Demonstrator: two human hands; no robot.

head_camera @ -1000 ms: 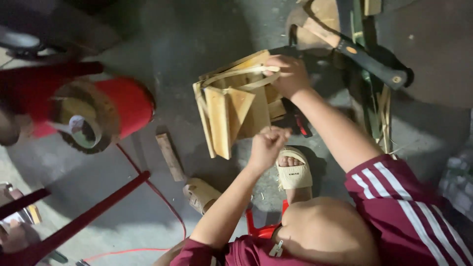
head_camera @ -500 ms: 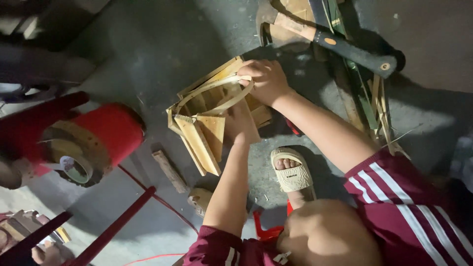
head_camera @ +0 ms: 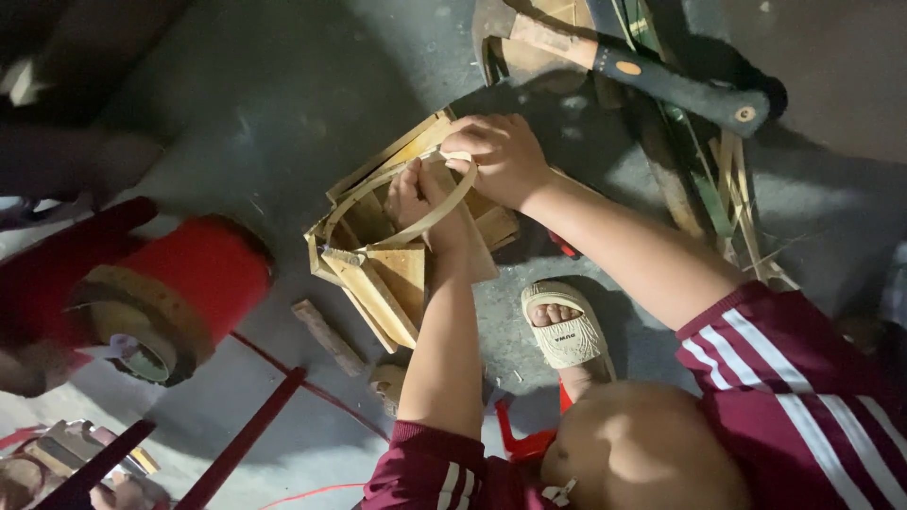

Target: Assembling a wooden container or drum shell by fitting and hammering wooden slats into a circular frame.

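A small frame of pale wooden slats (head_camera: 378,274) stands on the grey floor in front of me. A thin bent bamboo strip (head_camera: 364,194) arcs across its open top. My right hand (head_camera: 501,156) closes on one end of the strip at the frame's far corner. My left hand (head_camera: 416,198) reaches up inside the loop and grips the strip and the frame's edge beside the right hand. My bare knee (head_camera: 642,453) and sandalled foot (head_camera: 565,331) lie just under the frame.
A hatchet with a black handle (head_camera: 671,85) lies at the top right over a bundle of bamboo strips (head_camera: 727,189). At left is a red drum-like roll (head_camera: 189,283). A short wooden stick (head_camera: 326,335), red rods (head_camera: 246,434) and a red cord cross the floor.
My left hand rose from below the frame into the loop of the strip. The frame turned and moved left in view. The strip now bends across its top.
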